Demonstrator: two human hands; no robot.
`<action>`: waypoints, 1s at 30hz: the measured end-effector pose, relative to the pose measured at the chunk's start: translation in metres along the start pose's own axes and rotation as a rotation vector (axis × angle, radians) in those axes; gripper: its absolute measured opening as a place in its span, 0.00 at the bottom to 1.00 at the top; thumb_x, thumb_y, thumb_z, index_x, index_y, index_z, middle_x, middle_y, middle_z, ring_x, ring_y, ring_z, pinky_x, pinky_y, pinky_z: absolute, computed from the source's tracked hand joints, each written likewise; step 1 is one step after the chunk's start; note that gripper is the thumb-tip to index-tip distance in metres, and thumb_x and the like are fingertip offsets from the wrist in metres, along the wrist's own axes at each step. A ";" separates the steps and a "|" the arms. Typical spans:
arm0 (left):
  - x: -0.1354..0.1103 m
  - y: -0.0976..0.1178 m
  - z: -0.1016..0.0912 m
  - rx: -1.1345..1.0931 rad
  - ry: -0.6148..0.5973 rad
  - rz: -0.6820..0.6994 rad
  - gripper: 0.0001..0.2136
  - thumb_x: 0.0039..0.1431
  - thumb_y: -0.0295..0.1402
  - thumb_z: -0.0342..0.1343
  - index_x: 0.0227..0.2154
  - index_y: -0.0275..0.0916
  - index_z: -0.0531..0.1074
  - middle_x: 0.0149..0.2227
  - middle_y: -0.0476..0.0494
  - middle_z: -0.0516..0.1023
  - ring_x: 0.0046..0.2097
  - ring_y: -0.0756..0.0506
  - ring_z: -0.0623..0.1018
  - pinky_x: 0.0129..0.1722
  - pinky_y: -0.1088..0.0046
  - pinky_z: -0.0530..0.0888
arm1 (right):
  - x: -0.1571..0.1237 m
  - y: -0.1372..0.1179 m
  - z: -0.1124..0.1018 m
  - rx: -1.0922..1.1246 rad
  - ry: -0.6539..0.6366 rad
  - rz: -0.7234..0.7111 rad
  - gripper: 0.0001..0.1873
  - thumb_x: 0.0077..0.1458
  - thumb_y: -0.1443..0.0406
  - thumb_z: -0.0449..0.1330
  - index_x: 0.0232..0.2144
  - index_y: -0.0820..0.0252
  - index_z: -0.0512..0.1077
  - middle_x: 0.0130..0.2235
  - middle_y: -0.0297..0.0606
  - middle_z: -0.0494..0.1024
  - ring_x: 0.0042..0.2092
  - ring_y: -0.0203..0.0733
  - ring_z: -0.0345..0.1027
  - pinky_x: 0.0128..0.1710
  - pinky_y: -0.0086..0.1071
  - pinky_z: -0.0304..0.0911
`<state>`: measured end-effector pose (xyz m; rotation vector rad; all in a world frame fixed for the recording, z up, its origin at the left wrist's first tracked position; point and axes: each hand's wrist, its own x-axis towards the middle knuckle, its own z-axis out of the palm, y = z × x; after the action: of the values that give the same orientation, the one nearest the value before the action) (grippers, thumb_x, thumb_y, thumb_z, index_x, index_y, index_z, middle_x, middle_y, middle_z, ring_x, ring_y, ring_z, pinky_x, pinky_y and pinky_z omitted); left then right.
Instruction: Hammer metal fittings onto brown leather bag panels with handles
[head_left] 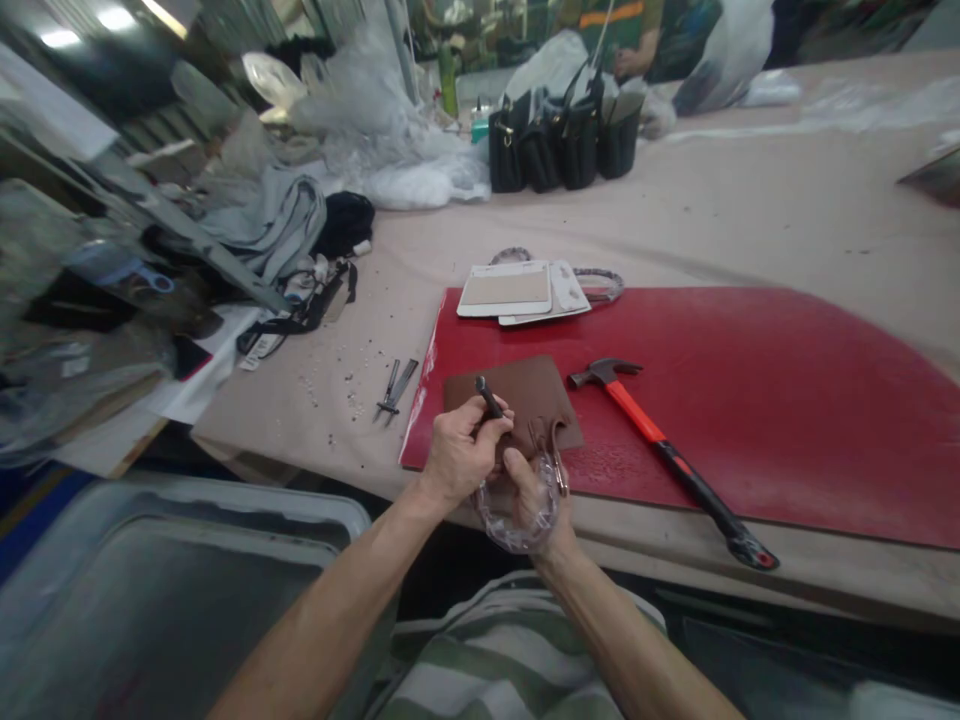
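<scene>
My left hand [463, 445] is closed around a short dark metal rod, which looks like a hand punch [487, 396], tilted over a brown leather panel [517, 385]. Close beside it, my right hand [531, 490] is closed at the panel's near edge, gripping the base of a plastic-wrapped handle [514, 538] that loops round towards me. A brown strap end with a metal ring hangs by the right fingers. To the right lies a claw hammer [634, 405] with an orange and black shaft, touched by neither hand. My fingers hide the punch's lower tip.
A red board [750, 400] lies under the work. Behind are white panels with wrapped handles [506, 290]. Dividers [394, 392] lie left among small scraps. Several black bags [562, 145] stand at the back, near a person's hand [630, 62]. A grey bin [225, 520] sits lower left.
</scene>
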<state>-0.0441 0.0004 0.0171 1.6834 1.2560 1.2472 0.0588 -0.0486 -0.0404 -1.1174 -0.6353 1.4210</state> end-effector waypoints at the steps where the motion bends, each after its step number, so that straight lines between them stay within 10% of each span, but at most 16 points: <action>1: 0.005 -0.004 -0.001 0.006 -0.010 0.000 0.05 0.60 0.30 0.58 0.39 0.39 0.76 0.37 0.45 0.85 0.39 0.46 0.85 0.40 0.74 0.81 | 0.001 -0.003 0.003 -0.008 -0.002 -0.001 0.27 0.47 0.47 0.68 0.41 0.61 0.76 0.34 0.41 0.82 0.35 0.48 0.77 0.36 0.41 0.75; 8: 0.010 -0.031 0.000 0.064 -0.100 -0.024 0.06 0.61 0.31 0.57 0.39 0.39 0.76 0.37 0.43 0.85 0.38 0.45 0.85 0.40 0.72 0.81 | -0.008 -0.028 0.002 -0.141 -0.108 0.088 0.20 0.45 0.56 0.68 0.38 0.61 0.72 0.34 0.40 0.81 0.30 0.43 0.76 0.26 0.34 0.72; 20: 0.000 -0.041 0.002 0.243 -0.133 0.184 0.05 0.61 0.28 0.57 0.38 0.39 0.77 0.36 0.43 0.85 0.38 0.45 0.84 0.42 0.72 0.80 | -0.023 -0.063 -0.077 -0.594 -0.236 0.162 0.06 0.50 0.63 0.55 0.30 0.58 0.71 0.23 0.32 0.74 0.23 0.37 0.68 0.22 0.29 0.63; 27: -0.016 -0.028 0.006 0.303 -0.103 0.188 0.08 0.59 0.34 0.56 0.36 0.48 0.81 0.35 0.51 0.86 0.36 0.43 0.85 0.36 0.70 0.82 | -0.021 -0.092 -0.153 -1.275 0.325 -0.412 0.18 0.63 0.64 0.48 0.47 0.63 0.73 0.44 0.51 0.80 0.45 0.50 0.75 0.47 0.43 0.70; 30: 0.014 -0.013 0.020 0.422 -0.188 0.191 0.08 0.59 0.37 0.60 0.39 0.60 0.80 0.44 0.62 0.83 0.43 0.44 0.83 0.35 0.68 0.81 | -0.021 -0.094 -0.165 -1.377 0.568 -0.499 0.14 0.57 0.67 0.56 0.45 0.58 0.76 0.50 0.48 0.79 0.52 0.52 0.73 0.54 0.46 0.68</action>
<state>-0.0278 0.0180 0.0036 2.2102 1.3307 0.9412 0.2451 -0.0873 -0.0175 -2.0739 -1.3902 0.0257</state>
